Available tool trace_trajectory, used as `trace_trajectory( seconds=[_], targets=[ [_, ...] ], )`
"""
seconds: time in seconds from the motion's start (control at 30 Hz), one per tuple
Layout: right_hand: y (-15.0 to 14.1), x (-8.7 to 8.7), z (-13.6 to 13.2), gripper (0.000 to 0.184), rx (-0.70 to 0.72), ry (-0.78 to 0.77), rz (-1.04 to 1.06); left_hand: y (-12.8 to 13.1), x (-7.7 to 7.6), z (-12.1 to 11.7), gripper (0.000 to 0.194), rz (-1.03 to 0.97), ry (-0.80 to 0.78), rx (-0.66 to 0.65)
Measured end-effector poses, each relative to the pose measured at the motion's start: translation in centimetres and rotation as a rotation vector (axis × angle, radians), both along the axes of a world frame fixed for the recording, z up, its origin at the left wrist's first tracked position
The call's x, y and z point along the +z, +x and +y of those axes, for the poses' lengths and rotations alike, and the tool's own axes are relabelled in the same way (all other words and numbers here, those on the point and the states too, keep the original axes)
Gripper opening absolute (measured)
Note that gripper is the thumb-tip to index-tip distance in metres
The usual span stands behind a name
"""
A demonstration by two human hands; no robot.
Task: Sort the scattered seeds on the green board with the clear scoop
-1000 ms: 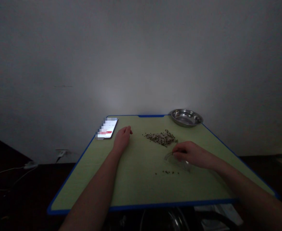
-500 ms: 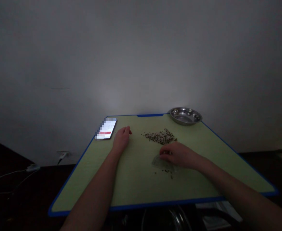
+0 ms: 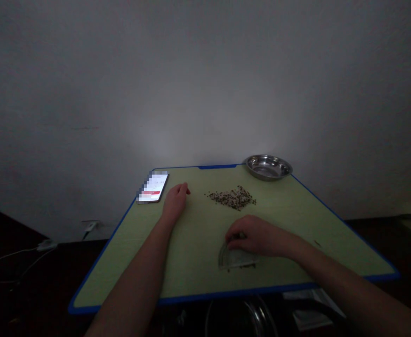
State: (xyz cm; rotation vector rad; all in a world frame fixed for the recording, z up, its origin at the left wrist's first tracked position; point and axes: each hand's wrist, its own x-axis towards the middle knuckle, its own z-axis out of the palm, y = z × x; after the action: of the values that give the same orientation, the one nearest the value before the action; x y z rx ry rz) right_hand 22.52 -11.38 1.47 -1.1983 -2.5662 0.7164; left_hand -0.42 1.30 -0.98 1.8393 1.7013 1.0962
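My right hand (image 3: 258,236) lies near the front of the green table (image 3: 191,243), its fingers closed on the rim of a small clear dish (image 3: 235,259). A few loose seeds (image 3: 245,267) sit at the dish's front edge. Farther back lies a pile of small dark seeds (image 3: 232,198). My left hand (image 3: 175,201) rests on the table with fingers loosely curled and nothing in them, just right of a lit phone (image 3: 152,187).
A steel bowl (image 3: 268,167) stands at the table's back right corner. The table has a blue edge (image 3: 191,298). A wall stands close behind it. Cables and a socket (image 3: 89,226) lie on the dark floor at the left.
My right hand has dragged the clear dish leftward and toward the front edge, over the scattered seeds. The left hand has stayed in place.
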Motion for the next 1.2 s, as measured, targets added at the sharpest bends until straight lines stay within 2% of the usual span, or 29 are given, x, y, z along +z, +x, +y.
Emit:
trace_trajectory(
  seconds=[0.2, 0.43, 0.63, 1.2],
  targets=[
    [0.0, -0.1, -1.6, 0.016, -0.062, -0.052, 0.025, -0.1, 0.1, 0.0, 0.044, 0.023, 0.007, 0.001],
    [0.2, -0.2, -2.4, 0.016, -0.018, -0.092, 0.036, 0.0, 0.4, -0.2, 0.042, 0.017, 0.004, 0.006],
    [0.4, -0.5, -2.6, 0.018, -0.024, -0.106, 0.038, 0.0, 0.4, -0.1, 0.043, 0.016, -0.007, 0.01],
    [0.4, 0.4, -2.7, 0.019, -0.013, -0.245, 0.083, -0.1, 0.2, 0.2, 0.044, 0.03, -0.012, 0.001]
  ],
)
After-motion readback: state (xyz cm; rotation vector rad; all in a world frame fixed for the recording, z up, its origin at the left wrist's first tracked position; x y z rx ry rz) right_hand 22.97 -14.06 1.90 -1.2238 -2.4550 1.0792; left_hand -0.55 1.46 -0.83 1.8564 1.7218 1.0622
